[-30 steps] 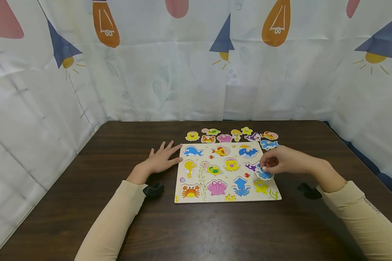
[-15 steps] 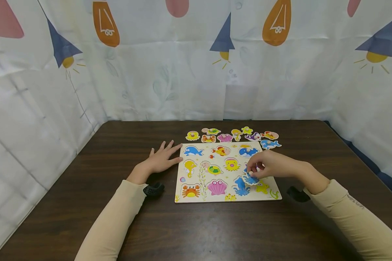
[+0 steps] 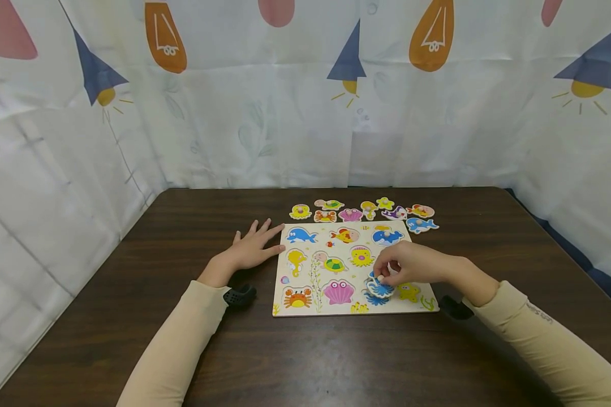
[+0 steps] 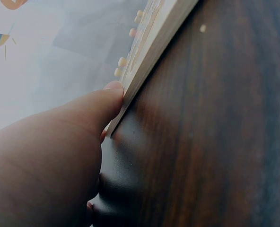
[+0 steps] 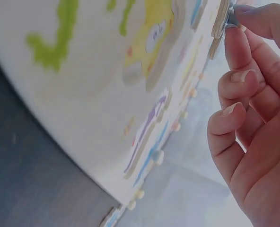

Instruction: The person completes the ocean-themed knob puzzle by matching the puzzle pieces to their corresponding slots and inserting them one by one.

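Board [image 3: 352,270] below frame centre; we note whale piece [image 3: 385,238] in its upper-right recess. Right hand [image 3: 412,263], fingers curled, pinches blue squid piece [image 3: 382,291] lower right of frame centre; left hand [image 3: 246,251], spread, touches board's left edge.

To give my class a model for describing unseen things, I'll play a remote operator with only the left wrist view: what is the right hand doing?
Observer: The right hand pinches the knob of a blue piece.
Operator: Where is that piece?
Observer: In the head view, it partly covers a blue picture in the nearest row of the board.
Operator: What lies past the board's far edge?
Observer: Loose pieces, one of them a crab.
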Action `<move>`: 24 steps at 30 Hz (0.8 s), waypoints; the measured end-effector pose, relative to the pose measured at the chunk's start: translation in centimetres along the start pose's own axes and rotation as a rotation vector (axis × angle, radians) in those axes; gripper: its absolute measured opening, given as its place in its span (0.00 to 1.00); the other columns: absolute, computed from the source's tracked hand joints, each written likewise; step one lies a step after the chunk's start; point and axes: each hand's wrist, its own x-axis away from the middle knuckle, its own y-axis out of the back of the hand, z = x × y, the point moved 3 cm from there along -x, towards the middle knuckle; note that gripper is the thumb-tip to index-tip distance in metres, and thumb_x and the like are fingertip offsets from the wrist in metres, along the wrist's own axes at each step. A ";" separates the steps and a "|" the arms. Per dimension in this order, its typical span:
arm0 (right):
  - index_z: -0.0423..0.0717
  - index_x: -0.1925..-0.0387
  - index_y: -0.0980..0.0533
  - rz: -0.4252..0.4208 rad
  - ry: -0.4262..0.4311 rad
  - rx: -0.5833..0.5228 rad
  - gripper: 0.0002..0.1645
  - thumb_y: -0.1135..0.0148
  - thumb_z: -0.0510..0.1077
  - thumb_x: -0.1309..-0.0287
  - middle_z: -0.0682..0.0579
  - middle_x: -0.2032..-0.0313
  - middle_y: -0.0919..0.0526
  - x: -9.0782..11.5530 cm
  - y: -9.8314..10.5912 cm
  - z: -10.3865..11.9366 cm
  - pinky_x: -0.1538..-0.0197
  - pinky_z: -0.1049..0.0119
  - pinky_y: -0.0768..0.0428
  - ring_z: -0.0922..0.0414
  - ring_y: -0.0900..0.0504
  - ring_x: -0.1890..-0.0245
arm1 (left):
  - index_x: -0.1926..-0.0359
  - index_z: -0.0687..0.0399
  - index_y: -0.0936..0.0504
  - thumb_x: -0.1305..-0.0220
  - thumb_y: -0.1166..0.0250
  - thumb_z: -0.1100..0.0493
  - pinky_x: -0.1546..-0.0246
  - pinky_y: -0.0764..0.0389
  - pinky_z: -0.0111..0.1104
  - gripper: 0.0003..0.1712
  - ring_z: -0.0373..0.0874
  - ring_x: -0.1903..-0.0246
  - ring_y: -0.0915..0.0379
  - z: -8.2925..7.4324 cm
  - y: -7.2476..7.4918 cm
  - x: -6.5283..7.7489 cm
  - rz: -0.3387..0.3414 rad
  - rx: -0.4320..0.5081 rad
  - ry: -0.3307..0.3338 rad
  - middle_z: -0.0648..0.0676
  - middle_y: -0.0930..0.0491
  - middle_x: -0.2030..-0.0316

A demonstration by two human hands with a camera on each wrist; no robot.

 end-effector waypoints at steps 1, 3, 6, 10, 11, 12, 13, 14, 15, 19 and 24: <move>0.53 0.62 0.15 0.009 0.003 -0.002 0.03 0.29 0.42 0.37 0.64 0.71 0.23 -0.1 -0.2 0.0 0.66 0.69 0.25 0.62 0.26 0.69 | 0.17 0.43 0.50 0.24 0.47 0.34 0.33 0.70 0.72 0.44 0.67 0.22 0.75 0.0 0.0 0.0 0.000 0.001 -0.001 0.63 0.61 0.19; 0.54 0.62 0.15 0.023 -0.002 -0.001 0.03 0.29 0.42 0.37 0.64 0.71 0.23 -0.3 -0.4 0.0 0.66 0.69 0.25 0.63 0.26 0.69 | 0.17 0.43 0.50 0.24 0.47 0.35 0.33 0.70 0.72 0.44 0.67 0.22 0.75 0.0 0.0 0.0 0.001 0.001 -0.002 0.63 0.62 0.19; 0.55 0.61 0.15 0.039 -0.016 0.001 0.03 0.28 0.44 0.36 0.64 0.72 0.23 -0.5 -0.6 0.1 0.65 0.69 0.25 0.63 0.25 0.69 | 0.17 0.43 0.50 0.24 0.47 0.34 0.33 0.70 0.72 0.44 0.67 0.22 0.75 0.1 -0.1 0.0 0.002 -0.002 -0.004 0.63 0.62 0.19; 0.55 0.61 0.15 0.041 -0.034 -0.002 0.03 0.28 0.44 0.37 0.63 0.72 0.23 -0.6 -0.7 0.2 0.65 0.69 0.24 0.62 0.25 0.68 | 0.17 0.43 0.51 0.24 0.48 0.34 0.33 0.70 0.72 0.44 0.67 0.22 0.75 0.2 -0.1 -0.1 0.004 -0.005 -0.005 0.63 0.62 0.19; 0.54 0.61 0.15 0.041 -0.034 -0.006 0.03 0.28 0.44 0.37 0.63 0.72 0.23 -0.6 -0.7 0.2 0.65 0.69 0.24 0.62 0.25 0.68 | 0.17 0.43 0.51 0.24 0.48 0.34 0.33 0.70 0.72 0.44 0.67 0.22 0.75 0.1 -0.1 -0.1 0.004 -0.004 -0.006 0.63 0.62 0.19; 0.54 0.61 0.15 0.044 -0.034 -0.012 0.03 0.28 0.44 0.36 0.63 0.72 0.23 -0.6 -0.7 0.2 0.65 0.69 0.24 0.62 0.25 0.68 | 0.17 0.43 0.51 0.24 0.48 0.34 0.33 0.70 0.72 0.44 0.67 0.22 0.75 0.1 -0.1 -0.1 0.004 -0.004 -0.007 0.63 0.62 0.19; 0.54 0.61 0.15 0.047 -0.038 -0.013 0.03 0.28 0.44 0.36 0.63 0.72 0.23 -0.6 -0.7 0.2 0.65 0.69 0.25 0.62 0.25 0.68 | 0.17 0.43 0.51 0.24 0.48 0.34 0.33 0.70 0.72 0.44 0.67 0.22 0.75 0.1 0.0 -0.1 0.004 -0.002 -0.008 0.63 0.62 0.19; 0.53 0.61 0.15 0.050 -0.038 -0.017 0.03 0.28 0.44 0.36 0.63 0.72 0.23 -0.7 -0.7 0.2 0.65 0.69 0.25 0.62 0.25 0.68 | 0.17 0.43 0.51 0.24 0.47 0.35 0.33 0.70 0.72 0.44 0.67 0.22 0.75 0.1 0.0 -0.1 0.004 -0.002 -0.009 0.63 0.62 0.19; 0.53 0.61 0.15 0.053 -0.040 -0.019 0.03 0.28 0.44 0.36 0.63 0.72 0.23 -0.7 -0.8 0.2 0.65 0.69 0.25 0.62 0.25 0.68 | 0.17 0.43 0.51 0.24 0.47 0.35 0.33 0.70 0.72 0.44 0.67 0.22 0.75 0.0 0.0 -0.1 0.004 -0.002 -0.008 0.63 0.62 0.19; 0.53 0.62 0.15 0.066 -0.028 -0.017 0.03 0.28 0.43 0.36 0.63 0.72 0.24 -0.9 -0.9 0.4 0.66 0.69 0.27 0.63 0.26 0.69 | 0.17 0.43 0.50 0.24 0.47 0.35 0.33 0.70 0.72 0.44 0.67 0.22 0.75 -0.1 0.0 0.0 0.004 0.001 -0.006 0.63 0.62 0.19; 0.54 0.62 0.15 0.079 -0.015 0.003 0.02 0.28 0.43 0.36 0.65 0.73 0.24 -1.0 -0.9 0.6 0.66 0.69 0.27 0.65 0.27 0.70 | 0.17 0.44 0.50 0.23 0.47 0.36 0.33 0.71 0.72 0.43 0.67 0.22 0.75 -0.3 0.2 0.3 0.007 0.016 -0.008 0.63 0.62 0.19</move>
